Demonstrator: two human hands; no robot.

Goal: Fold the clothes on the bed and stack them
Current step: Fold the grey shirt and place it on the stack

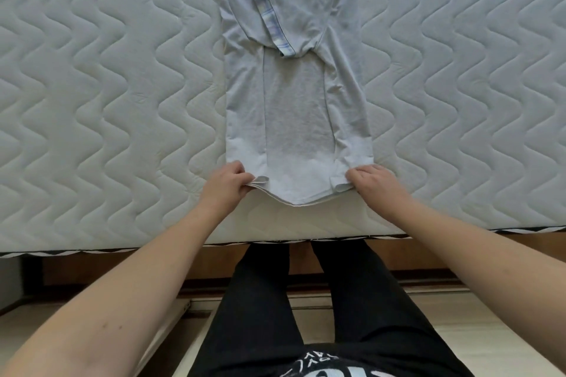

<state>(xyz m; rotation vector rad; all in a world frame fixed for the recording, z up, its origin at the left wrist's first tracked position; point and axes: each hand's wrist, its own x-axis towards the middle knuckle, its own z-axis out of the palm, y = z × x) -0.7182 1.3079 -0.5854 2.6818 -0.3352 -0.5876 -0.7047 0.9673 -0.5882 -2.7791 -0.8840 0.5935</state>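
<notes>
Both hands pinch the hem corners of the pale blue cotton shirt (294,107).
Left hand (228,182) and right hand (375,182) likely fold the hem up toward the collar next.

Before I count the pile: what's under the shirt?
Only the quilted mattress shows around the shirt. A plaid-trimmed collar peeks out at its far end; anything beneath is covered.

Your left hand (228,182) and right hand (372,180) each pinch a lower corner of a pale blue shirt (294,107) lying lengthwise on a quilted white mattress (107,86). Both sides of the shirt are folded inward, with a plaid-trimmed sleeve (272,21) laid across its upper half. Your black trousers (306,300) stand against the bed's edge.
</notes>
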